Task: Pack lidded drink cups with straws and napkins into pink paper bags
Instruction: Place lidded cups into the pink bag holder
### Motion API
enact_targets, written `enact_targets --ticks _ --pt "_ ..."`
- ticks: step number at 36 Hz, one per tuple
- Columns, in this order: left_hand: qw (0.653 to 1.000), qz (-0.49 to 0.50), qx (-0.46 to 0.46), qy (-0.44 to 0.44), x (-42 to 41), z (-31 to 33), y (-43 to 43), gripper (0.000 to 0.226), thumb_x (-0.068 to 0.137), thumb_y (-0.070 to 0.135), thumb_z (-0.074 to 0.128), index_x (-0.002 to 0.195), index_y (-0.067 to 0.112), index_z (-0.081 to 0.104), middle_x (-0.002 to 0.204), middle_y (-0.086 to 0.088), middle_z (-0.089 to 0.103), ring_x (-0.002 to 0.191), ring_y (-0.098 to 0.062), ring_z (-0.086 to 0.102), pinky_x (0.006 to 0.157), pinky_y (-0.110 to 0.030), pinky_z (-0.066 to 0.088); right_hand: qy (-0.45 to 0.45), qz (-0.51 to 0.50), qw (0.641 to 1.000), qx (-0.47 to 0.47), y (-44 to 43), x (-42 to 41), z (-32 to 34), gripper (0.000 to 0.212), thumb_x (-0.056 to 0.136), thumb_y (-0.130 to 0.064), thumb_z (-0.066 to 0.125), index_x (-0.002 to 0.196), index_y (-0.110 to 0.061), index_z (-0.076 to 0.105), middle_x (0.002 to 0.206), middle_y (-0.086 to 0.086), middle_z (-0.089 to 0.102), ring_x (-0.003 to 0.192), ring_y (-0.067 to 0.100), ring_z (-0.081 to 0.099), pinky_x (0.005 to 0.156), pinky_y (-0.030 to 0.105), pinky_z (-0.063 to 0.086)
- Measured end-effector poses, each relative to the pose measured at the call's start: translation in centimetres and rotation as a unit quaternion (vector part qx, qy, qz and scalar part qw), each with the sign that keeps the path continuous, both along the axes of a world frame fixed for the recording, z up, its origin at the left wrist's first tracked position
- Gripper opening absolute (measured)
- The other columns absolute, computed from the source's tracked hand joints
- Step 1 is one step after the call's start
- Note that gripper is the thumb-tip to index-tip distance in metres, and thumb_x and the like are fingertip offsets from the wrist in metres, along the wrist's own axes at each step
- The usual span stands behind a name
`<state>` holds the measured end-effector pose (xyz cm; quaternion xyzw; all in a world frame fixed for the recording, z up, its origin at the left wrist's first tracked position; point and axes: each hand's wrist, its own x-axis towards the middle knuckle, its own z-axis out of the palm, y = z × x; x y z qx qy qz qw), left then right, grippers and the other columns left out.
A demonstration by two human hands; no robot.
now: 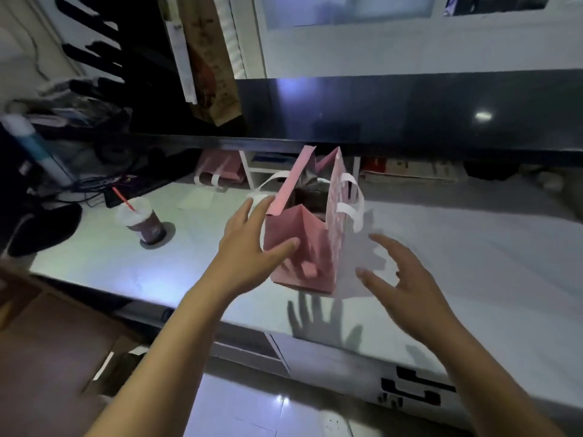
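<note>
A pink paper bag (303, 247) with white handles stands open on the white counter (473, 253). Something dark shows inside its mouth, too dim to name. My left hand (249, 247) is spread against the bag's left side, thumb touching the near panel, fingers straight. My right hand (407, 279) hovers just right of the bag with fingers spread, apart from it. A lidded cup (143, 220) of dark drink with a red-striped straw stands on a round coaster at the left of the counter.
A second pink bag (220, 168) sits at the back under a dark overhanging shelf (410, 115). Brown paper bags (208, 64) hang above. Cables and dark clutter fill the far left. A cardboard box (47, 342) lies below the counter's front edge.
</note>
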<state>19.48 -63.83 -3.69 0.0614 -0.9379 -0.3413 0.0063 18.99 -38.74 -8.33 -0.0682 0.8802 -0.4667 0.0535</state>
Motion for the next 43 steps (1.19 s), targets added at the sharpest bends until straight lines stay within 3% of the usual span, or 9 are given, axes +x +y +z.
enact_targets --ticks 6,10,17,20,24,27,33,38,43 --pt "0.999 -0.012 -0.033 0.011 -10.3 1.0 -1.6 0.079 0.082 0.051 0.068 0.150 0.041 0.030 0.162 0.005 0.022 0.149 -0.022 0.021 0.118 -0.050 0.029 0.004 -0.048 0.999 -0.018 -4.4 -9.6 1.3 0.059 0.090 -0.044 0.068 0.143 -0.039 0.042 0.150 -0.007 0.045 0.119 0.010 0.049 0.089 0.031 0.043" --pt "0.997 -0.059 -0.050 -0.024 -14.5 1.4 -2.0 0.078 0.081 0.035 0.071 0.149 0.037 0.034 0.159 0.006 0.027 0.141 -0.020 0.035 0.106 -0.036 0.038 -0.028 -0.092 0.995 0.011 -7.0 -13.2 2.6 0.066 0.086 -0.054 0.067 0.144 -0.036 0.040 0.150 -0.005 0.047 0.123 0.025 0.056 0.091 0.042 0.053" --pt "0.990 -0.137 0.012 -0.038 -18.2 0.9 -2.4 0.073 0.084 0.022 0.070 0.146 0.038 0.037 0.151 0.001 0.042 0.119 -0.023 0.056 0.091 -0.038 0.054 -0.032 -0.182 0.978 0.101 -9.9 -15.1 2.6 0.021 0.085 -0.040 0.070 0.097 -0.024 0.063 0.105 -0.008 0.059 0.078 0.007 0.051 0.056 0.018 0.033" --pt "0.982 -0.164 0.088 -0.026 -18.7 0.6 -2.9 0.058 0.087 0.021 0.065 0.138 0.039 0.046 0.140 0.003 0.051 0.101 -0.016 0.063 0.083 -0.041 0.059 -0.017 -0.250 0.961 0.113 -10.2 -14.3 2.5 0.016 0.087 -0.040 0.066 0.085 -0.025 0.065 0.098 -0.004 0.067 0.076 0.008 0.057 0.063 0.024 0.043" --pt "0.967 -0.193 0.167 -0.010 -19.1 0.0 -3.8 0.045 0.090 0.018 0.065 0.128 0.041 0.056 0.120 0.017 0.055 0.075 0.007 0.063 0.055 -0.018 0.053 0.002 -0.355 0.931 0.084 -10.4 -11.6 2.4 0.027 0.090 -0.048 0.062 0.080 -0.023 0.069 0.090 -0.007 0.069 0.080 0.012 0.061 0.070 0.030 0.050" --pt "0.949 -0.217 0.229 -0.028 -18.9 -0.2 -3.7 0.040 0.091 0.011 0.065 0.122 0.036 0.063 0.111 0.015 0.064 0.077 0.003 0.067 0.056 -0.020 0.056 0.031 -0.426 0.903 0.051 -10.7 -8.4 2.3 0.023 0.091 -0.036 0.062 0.081 -0.018 0.073 0.087 -0.008 0.068 0.084 0.012 0.064 0.081 0.036 0.056" --pt "0.910 -0.298 0.286 -0.041 -15.7 -0.5 -0.3 0.041 0.086 0.000 0.064 0.102 0.037 0.073 0.089 0.029 0.069 0.082 0.013 0.063 0.056 -0.012 0.053 0.146 -0.529 0.836 0.006 -10.4 0.3 2.1 0.018 0.088 -0.004 0.068 0.080 -0.019 0.072 0.086 -0.023 0.065 0.081 -0.009 0.065 0.064 0.003 0.046" --pt "0.856 -0.392 0.327 -0.078 -10.3 0.4 5.1 0.036 0.088 0.000 0.063 0.098 0.032 0.076 0.092 0.027 0.070 0.085 0.002 0.068 0.073 -0.028 0.060 0.158 -0.618 0.769 0.031 -7.5 8.7 2.7 0.013 0.091 -0.012 0.066 0.091 -0.016 0.079 0.099 -0.007 0.073 0.090 0.009 0.069 0.079 0.041 0.060" --pt "0.795 -0.488 0.340 -0.117 -3.1 1.3 11.6 0.037 0.089 0.000 0.062 0.097 0.033 0.076 0.095 0.022 0.072 0.084 -0.003 0.070 0.071 -0.030 0.059 0.191 -0.691 0.697 -0.018 -4.9 17.6 4.1 0.020 0.088 -0.025 0.067 0.081 -0.044 0.069 0.090 -0.019 0.070 0.087 0.013 0.070 0.073 0.049 0.060"
